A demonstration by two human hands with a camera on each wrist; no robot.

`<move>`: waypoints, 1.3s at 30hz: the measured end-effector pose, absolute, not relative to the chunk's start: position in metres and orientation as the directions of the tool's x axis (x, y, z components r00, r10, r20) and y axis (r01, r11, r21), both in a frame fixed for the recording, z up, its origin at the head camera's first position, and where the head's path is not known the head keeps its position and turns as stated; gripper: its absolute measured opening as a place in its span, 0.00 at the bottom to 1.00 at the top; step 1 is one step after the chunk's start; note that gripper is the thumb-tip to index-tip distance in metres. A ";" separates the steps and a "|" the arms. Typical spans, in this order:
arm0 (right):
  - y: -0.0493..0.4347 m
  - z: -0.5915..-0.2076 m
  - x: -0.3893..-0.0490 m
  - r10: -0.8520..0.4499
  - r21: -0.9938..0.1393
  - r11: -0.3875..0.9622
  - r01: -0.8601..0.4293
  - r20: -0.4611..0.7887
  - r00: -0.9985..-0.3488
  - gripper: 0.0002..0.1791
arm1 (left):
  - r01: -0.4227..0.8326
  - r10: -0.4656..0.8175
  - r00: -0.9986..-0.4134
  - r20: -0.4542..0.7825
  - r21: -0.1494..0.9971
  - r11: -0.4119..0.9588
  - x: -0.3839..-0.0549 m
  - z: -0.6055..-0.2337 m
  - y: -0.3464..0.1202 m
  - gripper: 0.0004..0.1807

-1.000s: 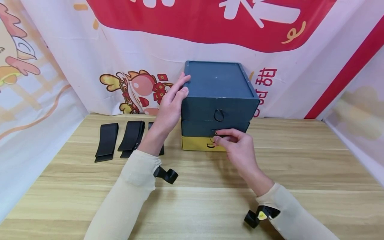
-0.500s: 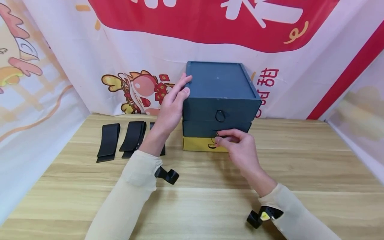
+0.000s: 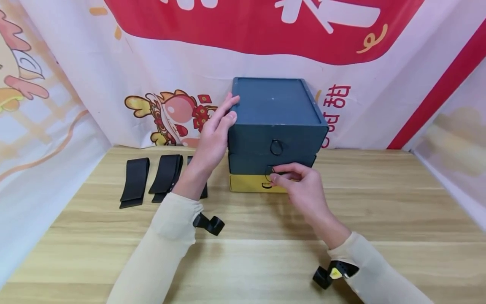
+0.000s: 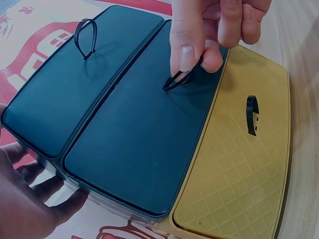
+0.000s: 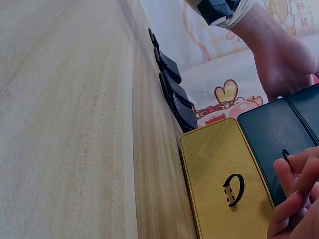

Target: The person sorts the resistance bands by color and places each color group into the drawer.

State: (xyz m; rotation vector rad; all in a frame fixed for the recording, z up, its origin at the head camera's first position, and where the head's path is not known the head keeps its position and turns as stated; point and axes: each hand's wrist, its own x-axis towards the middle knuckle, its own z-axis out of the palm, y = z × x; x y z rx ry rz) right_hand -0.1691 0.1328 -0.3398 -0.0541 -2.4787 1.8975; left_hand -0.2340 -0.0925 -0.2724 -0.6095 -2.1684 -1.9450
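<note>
We see both hands at a three-tier stack of drawers on a wood-grain counter (image 3: 235,270). The right hand (image 3: 305,190) pinches the thin black loop pull (image 4: 172,85) of the dark blue-green middle drawer (image 3: 247,164); the left hand (image 3: 213,139), fingers extended, rests against the stack's left side. We judge the pull barely begun: that drawer, the matching top drawer (image 3: 248,139) and the yellow bottom drawer (image 3: 243,183) all look closed, leaving the opening undone. Folded black strips (image 3: 166,173) lie untouched at left.
</note>
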 end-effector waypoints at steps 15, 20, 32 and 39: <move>0.127 -0.339 -0.169 0.034 -0.969 0.246 0.016 -0.008 -0.999 0.09 | 0.402 0.182 -0.906 0.383 0.912 0.082 -0.234 -0.273 -0.098 0.28; 0.128 -0.338 -0.169 0.045 -0.966 0.258 0.023 -0.011 -0.999 0.09 | 0.398 0.188 -0.906 0.379 0.914 0.076 -0.233 -0.273 -0.096 0.27; 0.133 -0.335 -0.170 0.040 -0.962 0.272 0.035 -0.025 -0.999 0.12 | 0.405 0.194 -0.901 0.387 0.912 0.064 -0.235 -0.271 -0.093 0.27; 0.139 -0.331 -0.169 0.023 -0.959 0.283 0.029 -0.023 -0.999 0.14 | 0.405 0.196 -0.901 0.387 0.913 0.056 -0.235 -0.271 -0.092 0.27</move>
